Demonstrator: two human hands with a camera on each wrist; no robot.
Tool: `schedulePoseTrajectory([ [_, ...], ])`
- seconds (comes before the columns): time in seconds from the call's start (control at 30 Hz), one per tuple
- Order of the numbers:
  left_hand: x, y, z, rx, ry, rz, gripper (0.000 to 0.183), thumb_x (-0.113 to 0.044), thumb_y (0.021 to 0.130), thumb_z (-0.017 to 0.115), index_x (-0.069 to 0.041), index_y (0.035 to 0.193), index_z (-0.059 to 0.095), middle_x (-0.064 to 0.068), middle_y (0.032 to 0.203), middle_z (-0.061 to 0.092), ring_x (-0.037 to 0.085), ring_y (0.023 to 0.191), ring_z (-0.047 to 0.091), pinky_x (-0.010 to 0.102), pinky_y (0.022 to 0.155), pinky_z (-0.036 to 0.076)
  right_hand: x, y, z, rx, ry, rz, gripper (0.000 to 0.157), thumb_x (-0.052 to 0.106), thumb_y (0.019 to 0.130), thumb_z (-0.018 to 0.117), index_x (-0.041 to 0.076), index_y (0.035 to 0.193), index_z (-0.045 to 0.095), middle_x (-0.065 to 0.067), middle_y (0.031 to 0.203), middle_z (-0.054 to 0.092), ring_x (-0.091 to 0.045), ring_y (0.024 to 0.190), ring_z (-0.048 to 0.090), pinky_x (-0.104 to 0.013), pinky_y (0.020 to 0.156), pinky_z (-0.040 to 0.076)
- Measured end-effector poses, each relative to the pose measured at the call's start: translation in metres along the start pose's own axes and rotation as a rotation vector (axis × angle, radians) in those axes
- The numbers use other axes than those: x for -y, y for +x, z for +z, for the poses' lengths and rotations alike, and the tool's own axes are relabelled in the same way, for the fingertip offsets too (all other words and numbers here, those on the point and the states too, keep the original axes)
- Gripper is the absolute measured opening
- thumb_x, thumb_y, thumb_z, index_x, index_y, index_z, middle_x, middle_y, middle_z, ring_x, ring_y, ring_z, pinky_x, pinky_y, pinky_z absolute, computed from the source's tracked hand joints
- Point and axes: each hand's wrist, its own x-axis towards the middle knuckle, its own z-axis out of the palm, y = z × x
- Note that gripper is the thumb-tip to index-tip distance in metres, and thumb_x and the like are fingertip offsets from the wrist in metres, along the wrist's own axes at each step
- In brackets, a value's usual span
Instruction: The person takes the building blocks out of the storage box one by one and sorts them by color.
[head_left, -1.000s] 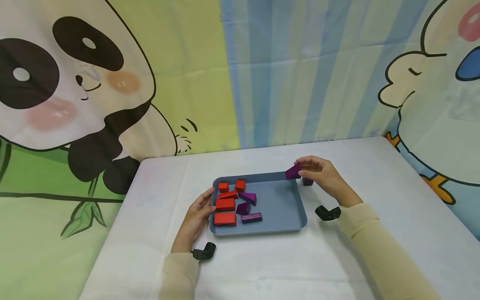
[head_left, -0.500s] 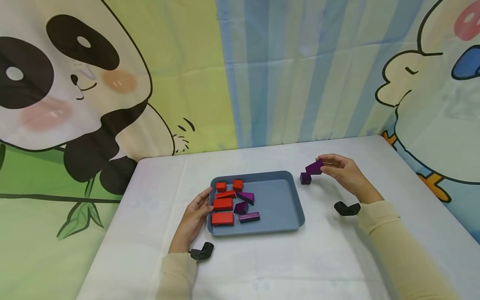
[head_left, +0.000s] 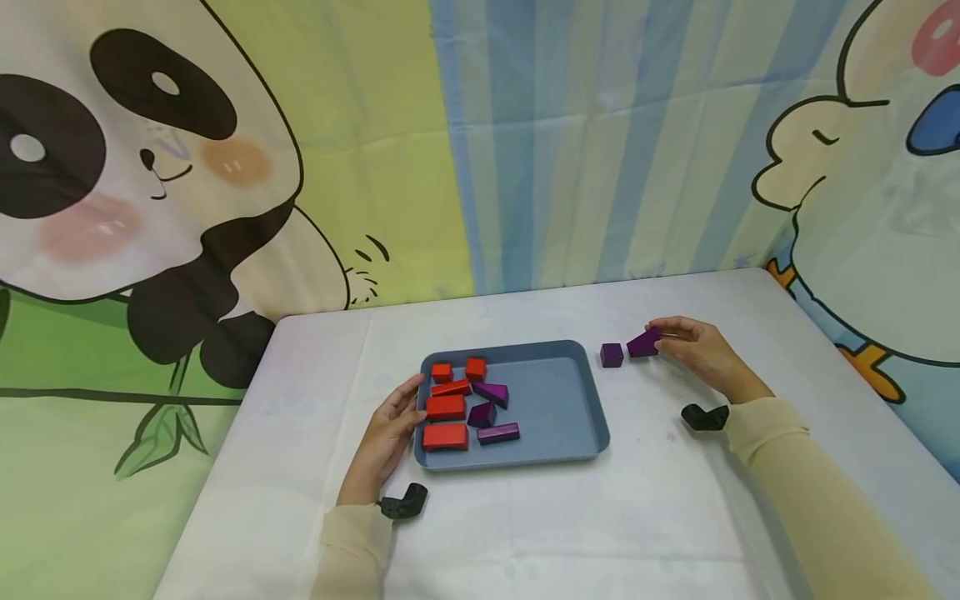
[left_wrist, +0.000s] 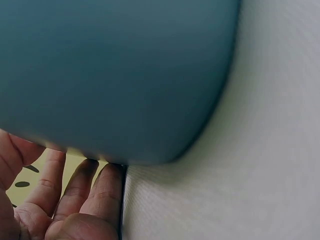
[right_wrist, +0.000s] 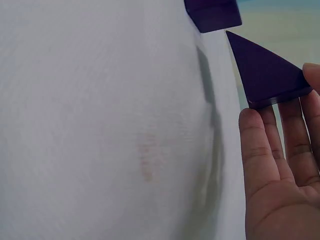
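Note:
My left hand (head_left: 385,437) grips the left side of the blue-grey tray (head_left: 566,417), its thumb at the rim. In the left wrist view several fingers (left_wrist: 102,195) reach the wall of the tray (left_wrist: 130,90). Near the far right of the table, my right hand (head_left: 701,354) pinches a purple triangular block (head_left: 642,343) between thumb and fingertips. The right wrist view shows that triangular block (right_wrist: 267,72) with its pointed end toward a purple cube (right_wrist: 214,14). That cube (head_left: 611,355) sits on the table between the tray and my right hand.
Several red blocks (head_left: 446,407) line the tray's left side. Beside them lie a purple wedge (head_left: 492,393), a purple angled block (head_left: 482,415) and a purple bar (head_left: 498,433). A white cloth covers the table (head_left: 570,533), with a printed curtain (head_left: 540,167) behind it.
My right hand has moved right with the purple triangular block, from over the tray's far right corner, past the purple cube, and lowered it. My left hand stays at the tray.

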Motion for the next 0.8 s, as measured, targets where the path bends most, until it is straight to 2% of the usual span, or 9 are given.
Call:
schedulePoseTrajectory([
  [0.1, 0.000, 0.000, 0.000, 0.001, 0.002, -0.001, 0.071, 0.012, 0.097, 0.058, 0.003, 0.165, 0.038, 0.019, 0.174, 0.030, 0.033, 0.163, 0.026, 0.013, 0.105, 0.047, -0.004, 0.002, -0.002, -0.013, -0.024, 0.029, 0.030, -0.004, 0.103, 0.068, 0.015, 0.124, 0.077, 0.013, 0.116, 0.075, -0.002, 0.105, 0.068, -0.016, 0.086, 0.057],
  [0.27, 0.000, 0.000, 0.000, 0.002, 0.005, 0.001, 0.072, 0.011, 0.096, 0.059, 0.003, 0.165, 0.038, 0.018, 0.175, 0.030, 0.032, 0.163, 0.027, 0.012, 0.106, 0.047, -0.008, 0.004, -0.003, -0.025, -0.143, 0.057, 0.026, 0.005, 0.103, 0.071, 0.017, 0.126, 0.074, 0.015, 0.113, 0.075, -0.002, 0.098, 0.065, -0.016, 0.078, 0.053],
  [0.33, 0.000, 0.000, 0.000, 0.005, 0.004, 0.003, 0.072, 0.011, 0.096, 0.060, 0.003, 0.165, 0.038, 0.018, 0.175, 0.030, 0.032, 0.163, 0.026, 0.012, 0.106, 0.046, -0.009, 0.005, -0.003, -0.027, -0.146, 0.058, 0.026, 0.004, 0.103, 0.071, 0.016, 0.126, 0.073, 0.015, 0.113, 0.075, -0.002, 0.097, 0.065, -0.017, 0.077, 0.053],
  [0.47, 0.000, 0.001, -0.001, 0.010, -0.001, 0.005, 0.072, 0.011, 0.096, 0.060, 0.003, 0.165, 0.038, 0.018, 0.175, 0.029, 0.032, 0.163, 0.026, 0.012, 0.106, 0.046, -0.008, 0.004, -0.002, -0.015, -0.078, 0.052, 0.031, -0.005, 0.102, 0.068, 0.013, 0.126, 0.075, 0.011, 0.115, 0.076, -0.001, 0.100, 0.066, -0.016, 0.081, 0.055],
  [0.53, 0.000, 0.001, -0.001, 0.013, -0.004, 0.006, 0.072, 0.012, 0.096, 0.059, 0.004, 0.165, 0.037, 0.019, 0.175, 0.029, 0.032, 0.163, 0.025, 0.012, 0.106, 0.046, -0.007, 0.003, -0.002, -0.015, -0.099, 0.037, 0.033, -0.005, 0.101, 0.068, 0.011, 0.129, 0.074, 0.012, 0.116, 0.076, 0.001, 0.102, 0.067, -0.016, 0.082, 0.055],
  [0.63, 0.000, 0.001, -0.001, 0.014, -0.007, 0.008, 0.072, 0.012, 0.096, 0.059, 0.004, 0.165, 0.037, 0.019, 0.175, 0.029, 0.032, 0.163, 0.025, 0.012, 0.106, 0.046, -0.005, 0.001, -0.002, -0.018, -0.141, 0.013, 0.037, -0.003, 0.102, 0.069, 0.003, 0.139, 0.067, 0.015, 0.121, 0.074, 0.002, 0.107, 0.067, -0.014, 0.088, 0.055],
  [0.73, 0.000, 0.001, -0.001, 0.014, -0.007, 0.008, 0.072, 0.012, 0.097, 0.058, 0.004, 0.165, 0.037, 0.019, 0.174, 0.029, 0.032, 0.163, 0.025, 0.012, 0.106, 0.047, -0.001, 0.000, -0.001, -0.023, -0.139, -0.022, 0.045, -0.001, 0.103, 0.069, -0.006, 0.145, 0.057, 0.016, 0.123, 0.073, 0.001, 0.113, 0.068, -0.015, 0.093, 0.056],
  [0.8, 0.000, 0.000, -0.001, 0.012, -0.008, 0.006, 0.072, 0.012, 0.097, 0.058, 0.004, 0.165, 0.037, 0.019, 0.174, 0.029, 0.032, 0.163, 0.026, 0.013, 0.106, 0.047, 0.002, -0.002, 0.001, -0.027, -0.123, -0.043, 0.045, -0.002, 0.103, 0.069, -0.007, 0.146, 0.055, 0.018, 0.122, 0.072, 0.001, 0.115, 0.067, -0.015, 0.094, 0.056],
])
